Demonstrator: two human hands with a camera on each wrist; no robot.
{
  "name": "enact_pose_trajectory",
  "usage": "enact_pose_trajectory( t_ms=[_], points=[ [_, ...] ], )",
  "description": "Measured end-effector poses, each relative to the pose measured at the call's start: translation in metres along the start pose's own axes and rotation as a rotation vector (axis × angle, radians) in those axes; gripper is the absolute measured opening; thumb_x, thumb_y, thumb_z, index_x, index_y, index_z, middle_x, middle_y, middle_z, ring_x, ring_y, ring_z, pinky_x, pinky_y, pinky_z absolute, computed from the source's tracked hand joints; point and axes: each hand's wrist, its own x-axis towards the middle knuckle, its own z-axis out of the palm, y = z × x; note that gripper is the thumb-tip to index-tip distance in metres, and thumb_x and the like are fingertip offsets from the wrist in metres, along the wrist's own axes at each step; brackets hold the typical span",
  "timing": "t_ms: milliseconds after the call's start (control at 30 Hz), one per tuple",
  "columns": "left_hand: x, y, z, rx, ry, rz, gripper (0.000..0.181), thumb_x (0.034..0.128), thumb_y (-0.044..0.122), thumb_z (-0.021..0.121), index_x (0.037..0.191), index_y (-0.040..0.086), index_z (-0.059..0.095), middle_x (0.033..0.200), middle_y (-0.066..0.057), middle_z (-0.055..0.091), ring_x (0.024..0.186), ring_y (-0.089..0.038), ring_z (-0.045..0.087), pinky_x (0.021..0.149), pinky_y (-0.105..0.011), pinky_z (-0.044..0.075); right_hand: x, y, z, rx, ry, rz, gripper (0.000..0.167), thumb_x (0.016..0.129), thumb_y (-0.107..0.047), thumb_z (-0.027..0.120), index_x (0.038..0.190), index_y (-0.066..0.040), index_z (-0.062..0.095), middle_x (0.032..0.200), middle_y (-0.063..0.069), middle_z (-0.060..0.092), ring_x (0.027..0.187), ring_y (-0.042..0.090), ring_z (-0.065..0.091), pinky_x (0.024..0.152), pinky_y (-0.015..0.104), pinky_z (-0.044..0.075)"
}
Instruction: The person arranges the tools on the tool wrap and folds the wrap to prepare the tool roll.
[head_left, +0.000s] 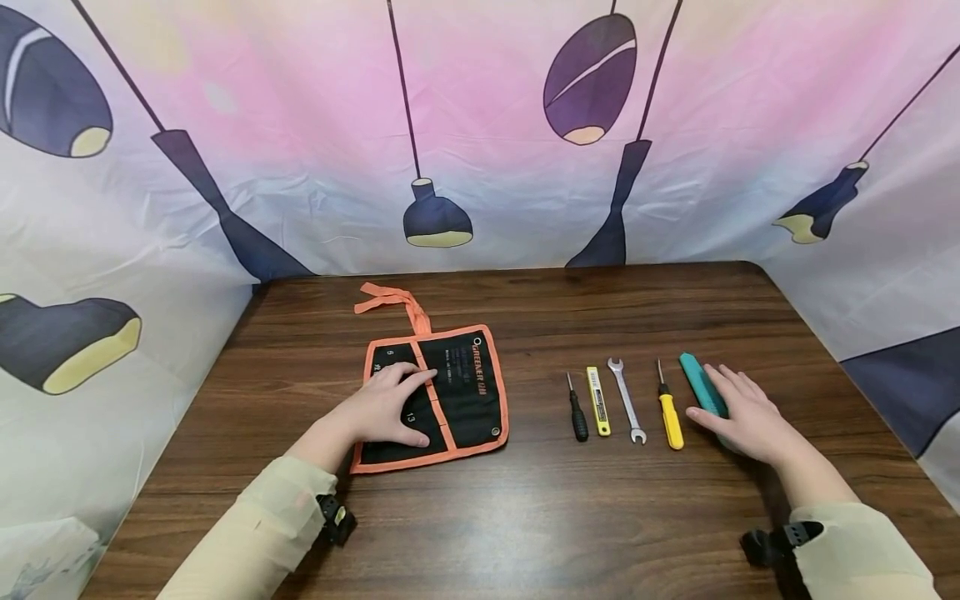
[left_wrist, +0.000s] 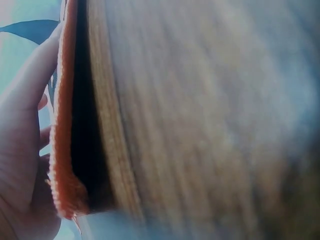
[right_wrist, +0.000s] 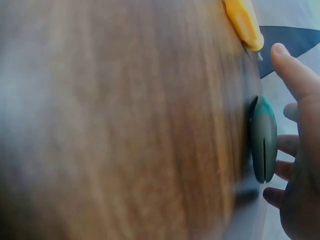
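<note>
My left hand (head_left: 386, 406) lies over the left half of a black tool pouch (head_left: 468, 417) with orange edging, thumb and fingers spread. In the left wrist view the pouch's orange edge (left_wrist: 62, 125) runs beside that hand. My right hand (head_left: 750, 421) is over a teal-and-grey tool (head_left: 701, 383), thumb apart on its left side and fingers extended. The right wrist view shows this tool's slotted grey end (right_wrist: 264, 142) by the fingers; its exact kind is unclear. Nearest to it on the left lies a yellow-handled screwdriver (head_left: 671, 422).
Left of the yellow screwdriver lie an open-ended wrench (head_left: 627, 403), a flat yellow labelled piece (head_left: 598, 402) and a black-handled screwdriver (head_left: 577, 414). The pouch's orange tie (head_left: 401, 300) stretches toward the back. Behind the wooden table (head_left: 525, 525) hangs a printed cloth (head_left: 495, 108).
</note>
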Motion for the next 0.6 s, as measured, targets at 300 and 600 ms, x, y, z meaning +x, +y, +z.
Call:
enact_pose_trajectory(
  t_ms=[300, 600],
  points=[
    [-0.002, 0.006, -0.001, -0.001, 0.011, 0.031, 0.088, 0.0705, 0.064, 0.069, 0.144, 0.027, 0.037, 0.139, -0.011, 0.034, 0.128, -0.034, 0.031, 0.099, -0.059, 0.026, -0.005, 0.009, 0.003, -0.012, 0.003, 0.009, 0.087, 0.088, -0.051, 0.058, 0.145, 0.005, 0.024, 0.141, 0.039, 0.02, 0.127, 0.059, 0.014, 0.092, 0.072, 0.016],
    [-0.003, 0.013, 0.0, -0.016, 0.008, 0.095, 0.077, 0.0723, 0.062, 0.069, 0.139, 0.032, 0.046, 0.138, -0.01, 0.036, 0.13, -0.033, 0.029, 0.103, -0.058, 0.022, -0.008, 0.013, 0.003, 0.0, 0.008, 0.015, 0.081, 0.088, -0.05, 0.058, 0.142, 0.004, 0.031, 0.14, 0.04, 0.02, 0.126, 0.06, 0.014, 0.093, 0.071, 0.017]
  ],
)
